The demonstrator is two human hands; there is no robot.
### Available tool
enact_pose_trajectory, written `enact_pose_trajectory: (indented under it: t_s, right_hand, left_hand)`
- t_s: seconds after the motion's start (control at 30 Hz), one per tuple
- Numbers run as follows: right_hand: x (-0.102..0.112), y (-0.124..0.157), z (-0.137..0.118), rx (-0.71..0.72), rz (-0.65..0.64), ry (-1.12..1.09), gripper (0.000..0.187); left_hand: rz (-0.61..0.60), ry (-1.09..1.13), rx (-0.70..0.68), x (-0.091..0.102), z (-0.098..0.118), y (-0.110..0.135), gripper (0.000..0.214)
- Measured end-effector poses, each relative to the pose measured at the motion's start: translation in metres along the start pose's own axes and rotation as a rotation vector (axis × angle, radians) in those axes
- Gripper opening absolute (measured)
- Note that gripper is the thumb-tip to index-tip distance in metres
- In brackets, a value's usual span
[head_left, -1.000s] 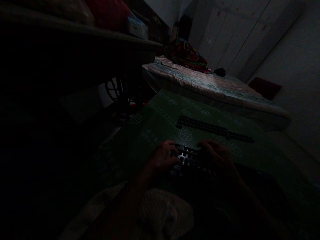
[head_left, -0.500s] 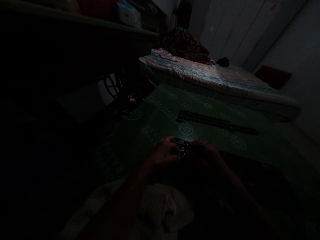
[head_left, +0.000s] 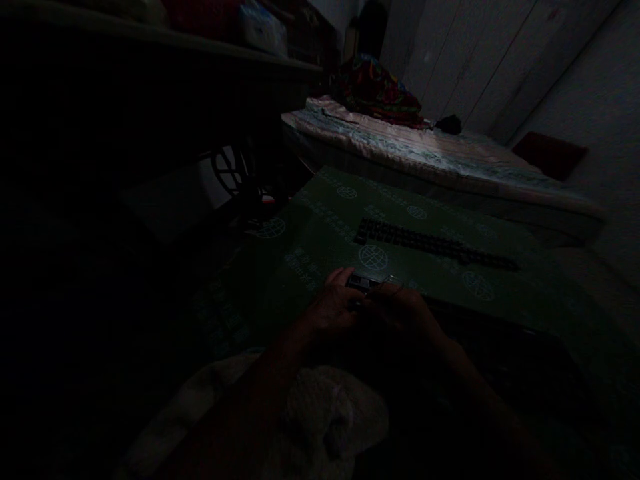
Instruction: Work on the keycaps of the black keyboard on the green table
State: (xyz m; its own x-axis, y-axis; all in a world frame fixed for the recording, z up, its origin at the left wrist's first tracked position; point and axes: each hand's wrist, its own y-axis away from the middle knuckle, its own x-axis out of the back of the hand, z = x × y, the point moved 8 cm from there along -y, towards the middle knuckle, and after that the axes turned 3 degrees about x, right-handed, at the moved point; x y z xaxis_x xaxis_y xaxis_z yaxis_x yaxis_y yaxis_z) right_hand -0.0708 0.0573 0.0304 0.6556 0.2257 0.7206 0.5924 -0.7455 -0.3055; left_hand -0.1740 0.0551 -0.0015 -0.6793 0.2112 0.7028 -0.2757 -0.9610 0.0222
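The light is very dim. A long dark keyboard (head_left: 515, 350) lies across the near part of a green printed board (head_left: 320, 220). My left hand (head_left: 335, 303) is bent around the keyboard's left end, its fingers at the far corner. My right hand (head_left: 400, 310) is closed over the keyboard just beside it, fingers bent down, and the two hands nearly touch. Thin wire-like lines show above the right fingers; what those fingers grip is hidden. Beyond the hands, rows of loose black keycaps (head_left: 435, 245) are laid out on the board.
A light cloth (head_left: 330, 407) lies near my forearms. Behind the board stands a bed (head_left: 400, 143) with a red patterned bundle (head_left: 375, 93). At left are a dark table (head_left: 150, 40) and a spoked wheel (head_left: 227, 173) beneath it.
My right hand has moved slightly left, closer to my left hand, and now covers the bright part of the keyboard that showed between them. The left fingers have shifted a little. The keycap rows stay put.
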Motion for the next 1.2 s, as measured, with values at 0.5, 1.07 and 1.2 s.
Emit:
enact_pose_trajectory:
  t_s: [0.5, 1.07, 1.2]
  right_hand:
    - [-0.005, 0.0, 0.01, -0.06, 0.111, -0.124, 0.03]
    - [-0.007, 0.013, 0.036, -0.305, 0.294, -0.568, 0.032]
    - [-0.004, 0.011, 0.032, -0.299, 0.3, -0.616, 0.03]
  left_hand:
    - [-0.013, 0.035, 0.034, -0.001, 0.005, -0.001, 0.026]
    - [0.034, 0.117, -0.028, 0.003, 0.012, 0.0, 0.019]
    - [0.102, 0.144, -0.082, 0.012, 0.019, 0.0, 0.017]
